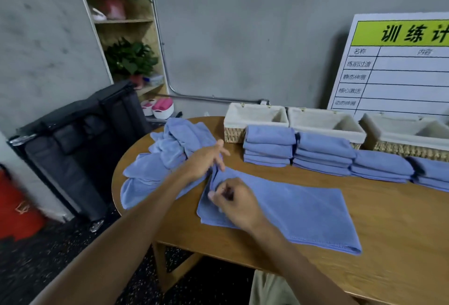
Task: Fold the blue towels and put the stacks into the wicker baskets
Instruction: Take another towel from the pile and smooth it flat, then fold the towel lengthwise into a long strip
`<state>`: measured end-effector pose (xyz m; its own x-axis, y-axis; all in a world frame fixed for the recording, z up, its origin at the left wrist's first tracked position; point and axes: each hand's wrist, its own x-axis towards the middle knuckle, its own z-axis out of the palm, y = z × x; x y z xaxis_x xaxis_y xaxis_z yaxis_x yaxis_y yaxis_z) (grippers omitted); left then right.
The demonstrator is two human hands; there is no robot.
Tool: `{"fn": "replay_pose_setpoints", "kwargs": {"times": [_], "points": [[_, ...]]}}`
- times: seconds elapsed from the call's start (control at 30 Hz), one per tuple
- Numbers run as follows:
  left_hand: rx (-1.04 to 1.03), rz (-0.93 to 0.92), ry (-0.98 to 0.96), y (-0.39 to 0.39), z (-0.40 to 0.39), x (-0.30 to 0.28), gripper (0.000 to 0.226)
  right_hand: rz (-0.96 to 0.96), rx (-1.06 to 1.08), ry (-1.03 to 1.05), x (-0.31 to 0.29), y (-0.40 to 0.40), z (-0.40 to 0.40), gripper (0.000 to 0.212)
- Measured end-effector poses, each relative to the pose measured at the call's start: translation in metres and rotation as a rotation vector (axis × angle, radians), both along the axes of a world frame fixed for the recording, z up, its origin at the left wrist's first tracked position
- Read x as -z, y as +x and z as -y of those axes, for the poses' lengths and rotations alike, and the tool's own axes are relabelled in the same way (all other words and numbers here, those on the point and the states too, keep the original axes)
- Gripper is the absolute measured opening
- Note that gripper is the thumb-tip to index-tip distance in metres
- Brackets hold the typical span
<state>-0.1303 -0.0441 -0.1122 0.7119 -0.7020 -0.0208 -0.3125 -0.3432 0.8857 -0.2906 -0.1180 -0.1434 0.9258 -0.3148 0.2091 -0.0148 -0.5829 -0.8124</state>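
A blue towel (298,210) lies folded in half on the wooden table (401,244), long side running right. My left hand (206,159) pinches its far-left corner, and my right hand (233,201) pinches the left edge a little nearer to me. A loose pile of unfolded blue towels (167,156) sits at the table's left end behind my left hand. Several stacks of folded towels (323,154) stand in a row in front of three lined wicker baskets (255,116), which hold nothing I can see.
A white board with printed characters (398,66) leans on the wall behind the baskets. A black folded case (73,144) stands left of the table, with a red object (14,207) beside it. A shelf with potted plants (126,37) is at the back.
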Motion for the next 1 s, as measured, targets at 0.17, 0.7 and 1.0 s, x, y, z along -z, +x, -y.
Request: {"fn": "replay_pose_setpoints", "kwargs": {"times": [0.17, 0.7, 1.0], "points": [[-0.083, 0.841, 0.299, -0.018, -0.005, 0.034, 0.047, 0.068, 0.036, -0.043, 0.005, -0.022, 0.036, 0.034], [0.34, 0.708, 0.606, -0.126, 0.111, 0.073, 0.071, -0.546, 0.21, -0.666, 0.034, -0.127, 0.204, 0.063], [0.193, 0.716, 0.7, -0.08, 0.059, 0.073, 0.114, -0.559, 0.32, -0.658, 0.041, -0.139, 0.214, 0.06]]}}
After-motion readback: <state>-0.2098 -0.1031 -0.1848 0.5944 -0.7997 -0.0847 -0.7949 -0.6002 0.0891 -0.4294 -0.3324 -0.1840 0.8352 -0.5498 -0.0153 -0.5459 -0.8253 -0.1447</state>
